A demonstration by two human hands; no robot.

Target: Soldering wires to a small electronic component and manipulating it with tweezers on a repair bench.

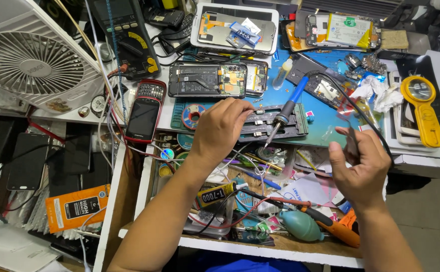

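Observation:
My left hand (221,126) reaches over an open drawer, its fingertips pinched at the left end of a black metal holding fixture (280,123) on the blue work mat (325,118). A blue-handled soldering iron (286,108) lies across that fixture, tip pointing down toward the drawer. My right hand (359,168) hovers to the right, fingers curled around a thin dark tool and the iron's black cable (361,113). An opened phone with its board exposed (207,80) lies just beyond the left hand.
A white fan (33,65) and a multimeter (129,38) stand at the left. A red keypad phone (144,113) lies on the bench edge. The drawer (260,201) holds a glue tube, a teal air blower, wires and screwdrivers. A yellow magnifier (424,108) sits at the right.

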